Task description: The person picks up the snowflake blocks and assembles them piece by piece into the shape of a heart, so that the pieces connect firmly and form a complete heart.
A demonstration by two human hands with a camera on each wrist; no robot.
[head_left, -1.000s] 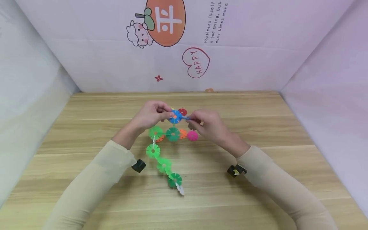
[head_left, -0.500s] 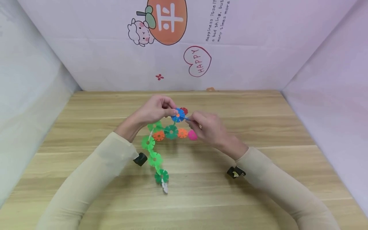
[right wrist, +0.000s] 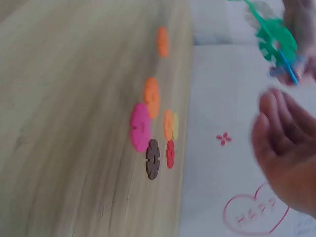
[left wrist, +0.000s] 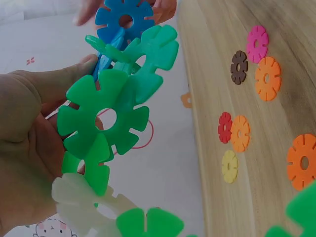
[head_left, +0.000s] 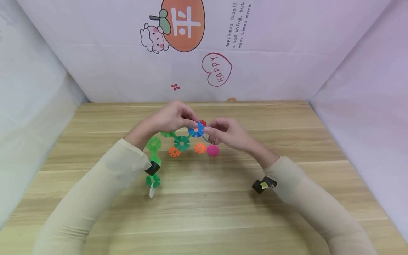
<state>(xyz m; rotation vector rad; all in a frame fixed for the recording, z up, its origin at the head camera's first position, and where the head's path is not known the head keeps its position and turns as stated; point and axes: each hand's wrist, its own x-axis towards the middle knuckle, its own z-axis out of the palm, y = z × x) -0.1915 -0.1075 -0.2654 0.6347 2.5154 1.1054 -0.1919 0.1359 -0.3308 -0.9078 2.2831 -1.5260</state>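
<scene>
My left hand (head_left: 172, 117) pinches a blue notched plastic disc (head_left: 192, 132) between thumb and fingers. A second blue disc (head_left: 204, 138) joins it edge-on. From these hangs a linked chain of slotted discs: a teal disc (head_left: 186, 145), bright green discs (head_left: 154, 139) and a whitish disc (head_left: 151, 192) at the lower end. The left sleeve and its wrist camera hide part of the chain in the head view. My right hand (right wrist: 291, 153) is just to the right of the blue discs, fingers loosely bent, with a gap to them in the right wrist view.
Loose discs lie on the wooden table (head_left: 223, 212) beneath the hands: orange (head_left: 172, 153), pink (head_left: 209, 152), brown (left wrist: 235, 68), red (left wrist: 221, 128) and yellow (left wrist: 225, 167). A printed white cloth (head_left: 271, 71) stands behind the table, with white sides left and right.
The chain's lower end has swung left and up towards the left forearm. My right hand has let go of the second blue disc, which now tilts downward.
</scene>
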